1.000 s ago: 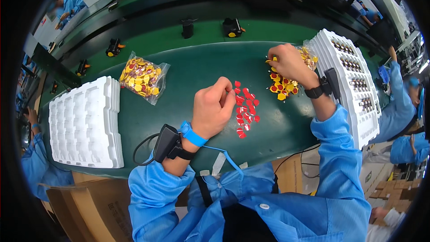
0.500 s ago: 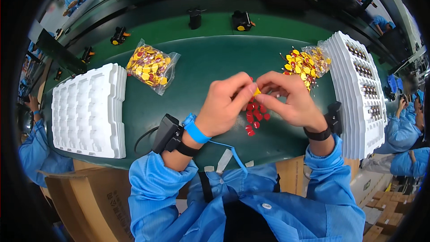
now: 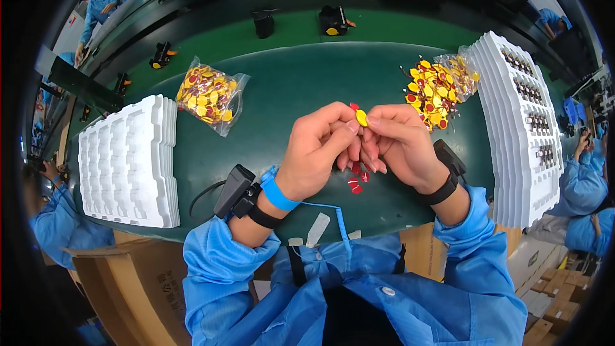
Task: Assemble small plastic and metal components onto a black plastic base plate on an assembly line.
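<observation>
A small yellow disc-like piece (image 3: 362, 118) is pinched between the fingertips of both my hands over the middle of the table. My left hand (image 3: 314, 150) grips its left side, thumb against bent fingers, and wears a blue wrist strap (image 3: 278, 189). My right hand (image 3: 410, 147) pinches the piece from the right, with its other fingers curled beneath. Small red pieces (image 3: 355, 185) lie on the green table (image 3: 269, 134) just under my hands, partly hidden by them. A bit of red shows behind my left fingertips; I cannot tell whether it is held.
A clear bag of yellow and red pieces (image 3: 208, 99) lies at left, and a loose pile of similar pieces (image 3: 432, 93) at right. Stacked white trays (image 3: 128, 160) flank the left, others (image 3: 512, 147) the right, holding small metal parts. Black devices (image 3: 333, 20) stand beyond.
The yellow piece has turned, showing more of its flat face. My right fingers have curled in under it, and the hands cover more of the red pieces. The view has shifted slightly.
</observation>
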{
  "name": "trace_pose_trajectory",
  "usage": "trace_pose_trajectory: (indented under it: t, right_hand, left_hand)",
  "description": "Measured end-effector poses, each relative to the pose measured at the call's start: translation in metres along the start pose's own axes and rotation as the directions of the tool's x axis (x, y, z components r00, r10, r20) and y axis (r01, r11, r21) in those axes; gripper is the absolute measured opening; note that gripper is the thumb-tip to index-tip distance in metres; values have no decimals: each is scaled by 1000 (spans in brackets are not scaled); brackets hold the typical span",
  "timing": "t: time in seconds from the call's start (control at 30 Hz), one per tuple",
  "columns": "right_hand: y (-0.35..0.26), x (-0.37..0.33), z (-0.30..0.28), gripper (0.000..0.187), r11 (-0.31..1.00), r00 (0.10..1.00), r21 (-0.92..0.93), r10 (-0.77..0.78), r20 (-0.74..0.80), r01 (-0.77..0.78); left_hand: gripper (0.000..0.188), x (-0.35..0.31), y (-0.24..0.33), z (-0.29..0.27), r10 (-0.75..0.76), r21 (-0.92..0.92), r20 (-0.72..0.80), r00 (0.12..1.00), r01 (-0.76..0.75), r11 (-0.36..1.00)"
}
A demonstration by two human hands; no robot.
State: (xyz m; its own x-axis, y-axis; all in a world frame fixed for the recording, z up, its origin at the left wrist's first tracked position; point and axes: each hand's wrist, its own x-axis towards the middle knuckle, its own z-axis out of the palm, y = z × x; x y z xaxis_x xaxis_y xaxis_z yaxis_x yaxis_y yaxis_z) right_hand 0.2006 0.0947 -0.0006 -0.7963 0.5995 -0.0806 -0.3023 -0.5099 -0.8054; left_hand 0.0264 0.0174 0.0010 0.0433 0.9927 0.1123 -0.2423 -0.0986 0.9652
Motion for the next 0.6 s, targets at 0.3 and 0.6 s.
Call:
trace_pose_trajectory:
  t: [0.3, 0.6]
  right_hand:
    - [-17, -2, -11, 29, 946, 969, 211, -237, -63, 245]
    - [-29, 0, -33, 22, 922, 899, 45, -363, -246, 385]
  left_hand:
    - [10, 3, 1, -6, 149, 467, -15, 989, -125, 875]
    - [17, 78, 5, 20, -191, 867, 438, 878, -469, -168]
